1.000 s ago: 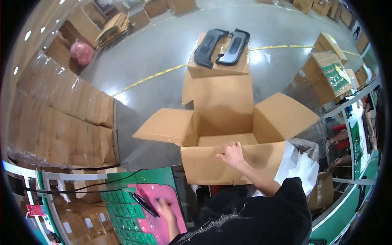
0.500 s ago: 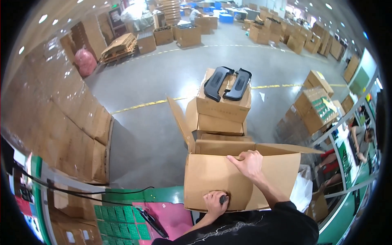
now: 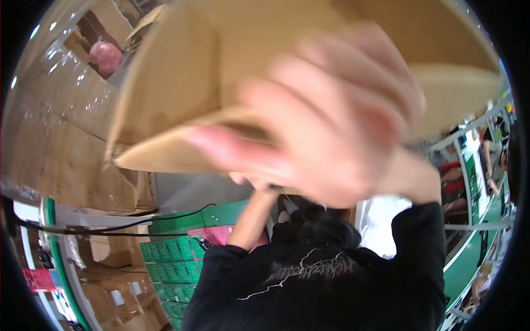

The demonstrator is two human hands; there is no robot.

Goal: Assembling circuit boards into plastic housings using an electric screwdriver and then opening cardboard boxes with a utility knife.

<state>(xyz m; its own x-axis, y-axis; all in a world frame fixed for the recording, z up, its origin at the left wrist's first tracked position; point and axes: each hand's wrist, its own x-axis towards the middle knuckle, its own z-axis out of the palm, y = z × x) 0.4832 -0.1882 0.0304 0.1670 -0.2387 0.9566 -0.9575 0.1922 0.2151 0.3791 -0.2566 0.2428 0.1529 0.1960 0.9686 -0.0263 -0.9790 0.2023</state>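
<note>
A large open cardboard box (image 3: pixel 171 71) is raised close in front of me and fills the upper middle of the view. My right hand (image 3: pixel 337 121), smeared by motion, is closed over the box's near edge, thumb to the left and fingers over the top. Underneath, my left hand (image 3: pixel 255 181) is mostly hidden by the box and my right hand. Its few visible fingers are bent against the box's underside.
Wrapped stacked cartons (image 3: pixel 61 132) stand on the left, with a pink bag (image 3: pixel 105 57) beyond. Green circuit-board panels (image 3: pixel 174 262) and a pink mat (image 3: pixel 226 234) lie on the green bench at lower left. White plastic (image 3: pixel 381 223) hangs right of me; a green workbench (image 3: pixel 469 254) runs along the right.
The box has risen from in front of my waist to close before the view, with both hands moving up. It now hides the floor ahead and the carton with black plastic parts.
</note>
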